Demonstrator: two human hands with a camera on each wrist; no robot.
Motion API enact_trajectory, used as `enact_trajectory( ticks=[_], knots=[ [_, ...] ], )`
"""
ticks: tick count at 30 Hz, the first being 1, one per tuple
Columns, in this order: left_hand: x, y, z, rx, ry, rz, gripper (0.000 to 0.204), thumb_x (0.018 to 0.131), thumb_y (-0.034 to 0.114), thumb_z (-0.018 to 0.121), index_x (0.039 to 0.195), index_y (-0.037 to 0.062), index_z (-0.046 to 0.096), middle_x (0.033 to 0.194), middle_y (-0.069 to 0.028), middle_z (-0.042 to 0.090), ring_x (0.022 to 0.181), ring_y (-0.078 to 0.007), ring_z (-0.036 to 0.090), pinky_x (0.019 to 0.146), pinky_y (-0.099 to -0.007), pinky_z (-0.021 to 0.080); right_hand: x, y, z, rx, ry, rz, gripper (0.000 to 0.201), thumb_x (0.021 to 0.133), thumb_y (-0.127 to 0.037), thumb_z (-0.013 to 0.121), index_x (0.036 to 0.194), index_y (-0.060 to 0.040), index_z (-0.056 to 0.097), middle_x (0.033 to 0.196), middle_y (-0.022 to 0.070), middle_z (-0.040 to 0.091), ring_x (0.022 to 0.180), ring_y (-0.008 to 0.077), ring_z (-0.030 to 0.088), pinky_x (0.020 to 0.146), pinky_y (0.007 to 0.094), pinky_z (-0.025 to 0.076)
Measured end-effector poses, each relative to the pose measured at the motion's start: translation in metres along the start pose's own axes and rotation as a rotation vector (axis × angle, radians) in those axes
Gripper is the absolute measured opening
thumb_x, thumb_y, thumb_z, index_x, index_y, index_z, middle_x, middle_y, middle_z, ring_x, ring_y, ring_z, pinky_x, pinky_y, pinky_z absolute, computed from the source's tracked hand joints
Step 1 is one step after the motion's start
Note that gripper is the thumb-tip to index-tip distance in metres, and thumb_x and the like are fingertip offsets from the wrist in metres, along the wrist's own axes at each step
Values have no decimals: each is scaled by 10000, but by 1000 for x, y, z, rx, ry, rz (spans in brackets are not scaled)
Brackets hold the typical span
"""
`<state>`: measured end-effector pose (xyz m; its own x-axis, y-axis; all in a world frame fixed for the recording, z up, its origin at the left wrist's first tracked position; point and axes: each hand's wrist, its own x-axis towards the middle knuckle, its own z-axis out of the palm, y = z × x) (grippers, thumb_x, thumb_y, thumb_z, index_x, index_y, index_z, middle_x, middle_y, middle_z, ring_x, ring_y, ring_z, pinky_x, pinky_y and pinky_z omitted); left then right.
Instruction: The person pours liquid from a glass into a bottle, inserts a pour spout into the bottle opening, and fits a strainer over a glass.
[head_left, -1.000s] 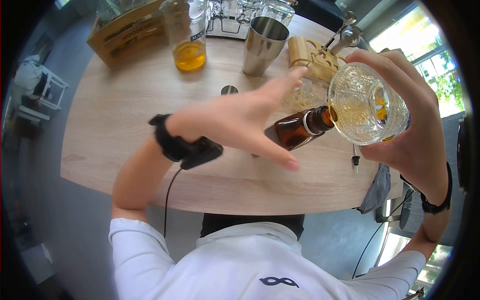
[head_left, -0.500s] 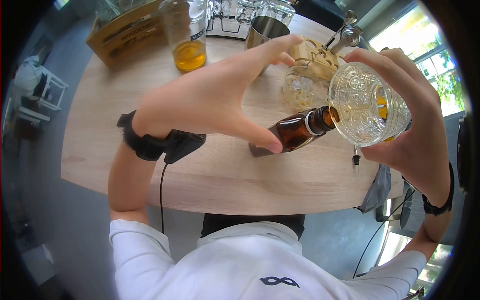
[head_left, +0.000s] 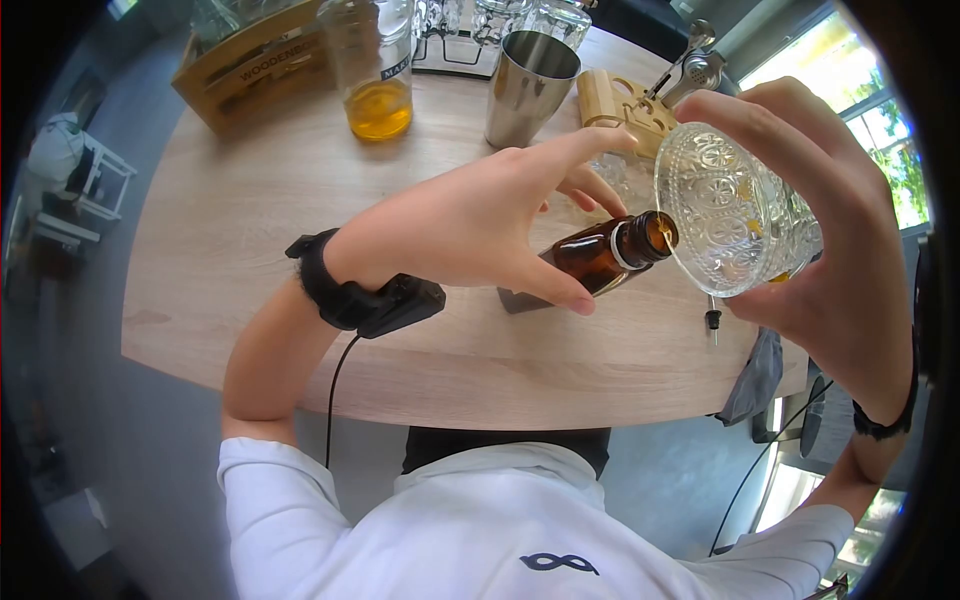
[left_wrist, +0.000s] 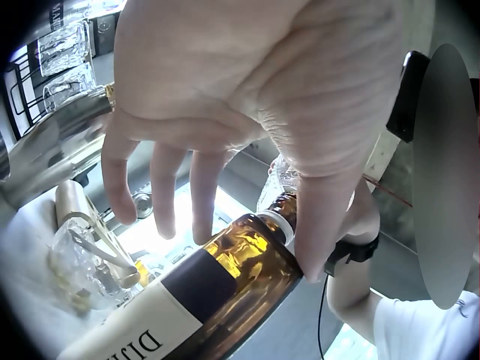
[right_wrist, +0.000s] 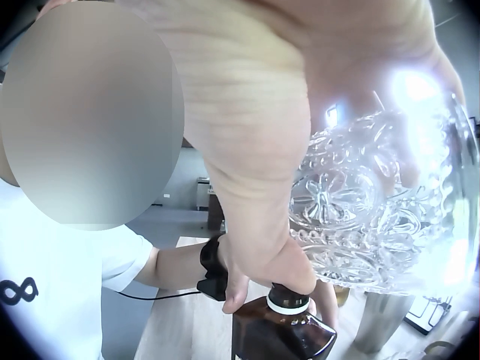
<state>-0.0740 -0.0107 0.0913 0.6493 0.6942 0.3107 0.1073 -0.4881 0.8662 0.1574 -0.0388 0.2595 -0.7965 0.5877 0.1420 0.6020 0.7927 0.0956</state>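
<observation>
My right hand [head_left: 840,200] holds a clear patterned glass [head_left: 725,205], tipped sideways with its rim right at the mouth of a brown glass bottle [head_left: 590,255]. A thin trickle of yellowish liquid shows between rim and mouth. In the right wrist view the glass [right_wrist: 360,217] sits high, above the bottle's white-ringed neck. Around the bottle's shoulder my left hand [head_left: 490,215] spreads, thumb on the near side and fingers on the far side. The left wrist view shows its long, fairly straight fingers [left_wrist: 169,195] close over the bottle, whose pale label reads partly "DIJ".
Behind stand a steel shaker tin [head_left: 530,95], a clear bottle of amber liquid [head_left: 380,110] and a wooden crate [head_left: 260,65]. A wooden stand [head_left: 655,120] holds metal bar tools. A pourer [head_left: 713,322] and grey cloth [head_left: 752,385] lie at the right.
My left hand moves back to the left, then right again to the brown bottle. The glass tilts further over the bottle's mouth as the right hand turns slightly.
</observation>
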Motion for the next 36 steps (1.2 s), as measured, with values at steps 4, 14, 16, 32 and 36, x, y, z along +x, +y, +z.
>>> enact_trajectory(
  ticks=[4, 14, 16, 32, 36],
  knots=[
    [1, -1, 1, -1, -7, 5, 1208, 737, 291, 987, 1694, 161, 260, 1405, -134, 685, 1319, -277, 633, 1097, -443, 449, 2, -4, -3, -41, -17, -13, 873, 492, 2, 894, 1339, -63, 692, 1148, 126, 653, 1052, 305, 657, 919, 398, 533],
    [-1, 2, 0, -6, -27, -28, 1221, 741, 306, 988, 1690, 102, 247, 1420, -140, 674, 1300, -268, 648, 1089, -442, 456, 1, -14, -5, -221, 12, -62, 878, 497, -8, 941, 1338, -135, 724, 1250, 121, 645, 1168, 331, 664, 929, 438, 572],
    [-1, 2, 0, -10, -27, -27, 1214, 744, 303, 985, 1692, 124, 248, 1418, -136, 674, 1294, -260, 651, 1085, -441, 459, -1, -16, -5, -241, 13, -63, 885, 498, 4, 937, 1345, -128, 717, 1255, 127, 655, 1166, 331, 670, 938, 435, 572],
    [3, 10, -7, -12, -80, -114, 1189, 726, 256, 994, 1680, 197, 286, 1414, -97, 663, 1293, -230, 633, 1083, -425, 467, -110, 35, 142, 867, 328, 703, 853, 631, -96, 984, 1361, -43, 546, 1215, 80, 686, 1178, 187, 693, 1039, 347, 566],
    [-1, 13, -9, 98, -13, -79, 1158, 714, 256, 999, 1663, 171, 340, 1526, -77, 569, 1353, -224, 577, 1083, -413, 472, -125, 32, 178, 907, 322, 677, 819, 628, -121, 989, 1317, -40, 553, 1203, 120, 710, 1197, 227, 710, 1023, 351, 577]
  ],
)
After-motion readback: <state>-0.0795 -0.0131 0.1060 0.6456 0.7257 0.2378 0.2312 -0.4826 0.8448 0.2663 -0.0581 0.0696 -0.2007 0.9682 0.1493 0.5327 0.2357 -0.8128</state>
